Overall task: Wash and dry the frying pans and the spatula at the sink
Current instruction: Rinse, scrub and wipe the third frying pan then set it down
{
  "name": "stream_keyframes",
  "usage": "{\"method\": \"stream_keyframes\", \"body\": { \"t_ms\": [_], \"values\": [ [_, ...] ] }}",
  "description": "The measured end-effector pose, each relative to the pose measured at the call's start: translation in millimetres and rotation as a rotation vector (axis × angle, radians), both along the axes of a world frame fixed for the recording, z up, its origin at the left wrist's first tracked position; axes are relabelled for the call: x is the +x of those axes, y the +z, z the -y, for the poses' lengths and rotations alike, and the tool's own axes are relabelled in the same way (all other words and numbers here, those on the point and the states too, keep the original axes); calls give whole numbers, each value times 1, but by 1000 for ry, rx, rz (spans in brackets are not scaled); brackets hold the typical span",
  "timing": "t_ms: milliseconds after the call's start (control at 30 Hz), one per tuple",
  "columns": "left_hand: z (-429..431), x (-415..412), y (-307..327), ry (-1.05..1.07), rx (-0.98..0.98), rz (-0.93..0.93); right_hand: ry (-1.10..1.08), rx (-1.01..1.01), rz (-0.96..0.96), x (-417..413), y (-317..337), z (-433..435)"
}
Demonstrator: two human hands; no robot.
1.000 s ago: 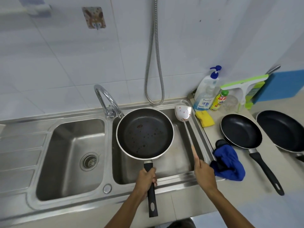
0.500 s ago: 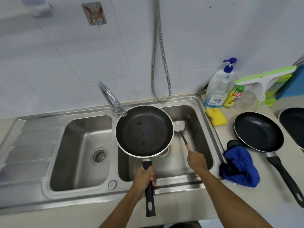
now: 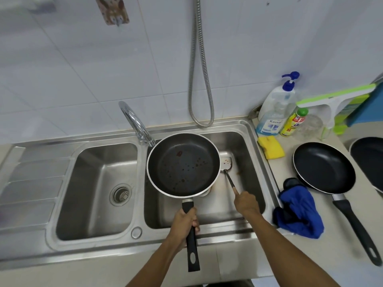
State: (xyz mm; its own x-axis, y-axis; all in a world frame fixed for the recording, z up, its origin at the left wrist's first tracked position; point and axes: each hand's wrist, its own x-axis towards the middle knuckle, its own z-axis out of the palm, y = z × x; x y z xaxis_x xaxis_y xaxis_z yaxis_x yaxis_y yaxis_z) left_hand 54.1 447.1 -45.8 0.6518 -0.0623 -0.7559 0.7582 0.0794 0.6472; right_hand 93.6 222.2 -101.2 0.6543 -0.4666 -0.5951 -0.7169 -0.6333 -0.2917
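Note:
My left hand point(image 3: 185, 222) grips the black handle of a dirty frying pan point(image 3: 183, 164), held level over the right sink basin point(image 3: 246, 146). Dark spots speckle its inside. My right hand point(image 3: 245, 201) holds the handle of a metal spatula point(image 3: 226, 165), whose stained blade is down in the right basin beside the pan. A second black frying pan point(image 3: 323, 167) lies on the counter to the right, handle toward me. A third pan point(image 3: 369, 160) shows partly at the right edge.
A chrome tap point(image 3: 135, 123) stands between the two basins; the left basin point(image 3: 99, 183) has a drain strainer. A yellow sponge point(image 3: 271, 150), soap pump bottle point(image 3: 274, 112), small yellow bottle point(image 3: 293, 122), green squeegee point(image 3: 331, 102) and blue cloth point(image 3: 299, 216) sit on the right counter. A metal hose point(image 3: 200, 79) hangs on the wall.
My right hand has lowered the spatula from the sink's right rim down into the right basin. The pan stays held over that basin.

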Motion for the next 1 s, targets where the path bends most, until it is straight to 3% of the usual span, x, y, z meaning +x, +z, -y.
{"method": "stream_keyframes", "body": {
  "t_ms": [100,167,233,400,467,533,667,767,867,933,1000],
  "values": [
    [4,5,0,8,8,4,173,-269,101,-6,9,-10],
    [8,10,1,-6,39,22,224,-302,274,-11,24,-28],
    [11,14,0,-23,67,57,178,-96,361,-21,37,-51],
    [16,18,-11,-110,168,168,-77,452,87,-64,63,-111],
    [19,19,-12,-124,177,181,-304,731,-9,-77,72,-122],
    [19,20,-11,-138,172,184,-432,874,-46,-85,82,-127],
    [19,21,0,-243,140,181,-295,568,246,-94,86,-143],
    [7,17,13,-341,62,149,-203,402,269,-96,76,-145],
    [-52,37,22,-781,105,13,-235,397,277,-98,68,-135],
    [-106,75,35,-1064,348,-155,-244,396,279,-98,75,-130],
    [-149,126,55,-1201,815,-74,-212,370,306,-101,77,-126]
  ]
}}
